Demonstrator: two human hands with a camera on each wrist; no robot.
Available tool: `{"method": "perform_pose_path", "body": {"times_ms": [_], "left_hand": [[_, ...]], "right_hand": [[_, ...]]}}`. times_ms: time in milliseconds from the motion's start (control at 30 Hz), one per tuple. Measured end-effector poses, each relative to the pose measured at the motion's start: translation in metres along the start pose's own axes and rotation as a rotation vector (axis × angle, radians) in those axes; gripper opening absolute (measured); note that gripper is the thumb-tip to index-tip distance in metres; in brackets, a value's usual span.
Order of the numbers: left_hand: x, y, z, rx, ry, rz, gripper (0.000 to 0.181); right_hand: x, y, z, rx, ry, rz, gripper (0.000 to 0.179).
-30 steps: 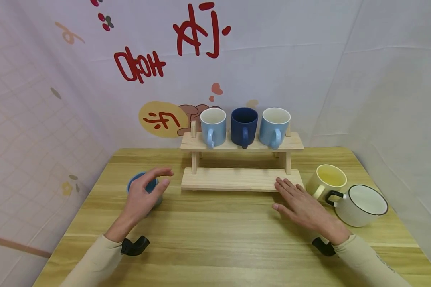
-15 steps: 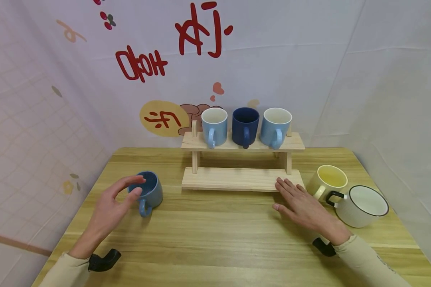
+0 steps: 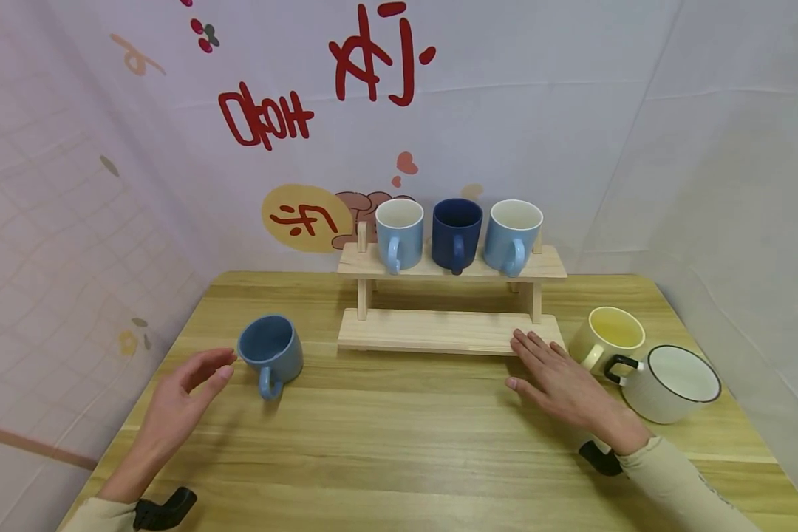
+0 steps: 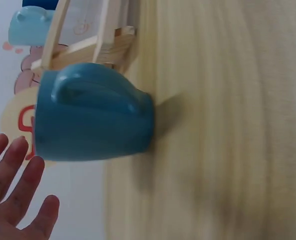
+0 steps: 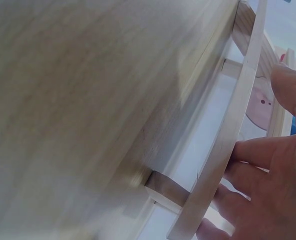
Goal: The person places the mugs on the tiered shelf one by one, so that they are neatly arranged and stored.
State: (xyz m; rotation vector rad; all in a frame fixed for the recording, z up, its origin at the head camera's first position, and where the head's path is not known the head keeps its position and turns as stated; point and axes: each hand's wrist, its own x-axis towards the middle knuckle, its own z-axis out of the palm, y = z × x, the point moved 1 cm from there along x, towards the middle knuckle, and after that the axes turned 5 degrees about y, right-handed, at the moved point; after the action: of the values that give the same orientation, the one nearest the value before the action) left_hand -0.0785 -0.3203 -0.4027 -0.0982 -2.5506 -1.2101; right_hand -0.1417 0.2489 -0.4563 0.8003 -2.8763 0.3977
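Note:
A blue mug (image 3: 281,355) stands upright on the left of the table, its handle toward the near side. My left hand (image 3: 185,391) hovers just left of it, fingers loosely bent and holding nothing; in the left wrist view its fingertips lie beside the rim of the blue mug (image 4: 97,125). My right hand (image 3: 558,377) rests with fingers extended on the right end of the lower shelf of a two-tier wooden rack (image 3: 432,330). In the right wrist view, the right hand (image 5: 268,175) has its fingers over the shelf's front edge.
On the upper shelf stand a light blue mug (image 3: 400,240), a dark blue mug (image 3: 454,240) and another light blue mug (image 3: 505,244). Right of the rack are a yellow mug (image 3: 605,343) and a white mug (image 3: 665,391) with a black rim. A printed cloth (image 3: 505,133) hangs behind.
My left hand has drawn back from over the blue mug, toward the left and the near side, leaving the mug in full view. The right hand stays on the lower shelf.

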Motion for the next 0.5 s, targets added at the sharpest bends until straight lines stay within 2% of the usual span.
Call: {"method": "perform_pose_path", "body": {"times_ms": [133, 300, 500], "left_hand": [[-0.005, -0.012, 0.004, -0.04, -0.058, -0.047, 0.038], [-0.006, -0.023, 0.017, -0.078, -0.155, -0.152, 0.043], [-0.007, -0.03, 0.03, -0.029, -0.206, -0.275, 0.049]], "right_hand": [[0.0, 0.0, 0.0, 0.0, 0.0, 0.002, 0.072], [-0.001, -0.001, -0.001, 0.007, -0.001, 0.004, 0.072], [0.0, -0.001, 0.0, 0.003, 0.001, -0.001, 0.072]]}}
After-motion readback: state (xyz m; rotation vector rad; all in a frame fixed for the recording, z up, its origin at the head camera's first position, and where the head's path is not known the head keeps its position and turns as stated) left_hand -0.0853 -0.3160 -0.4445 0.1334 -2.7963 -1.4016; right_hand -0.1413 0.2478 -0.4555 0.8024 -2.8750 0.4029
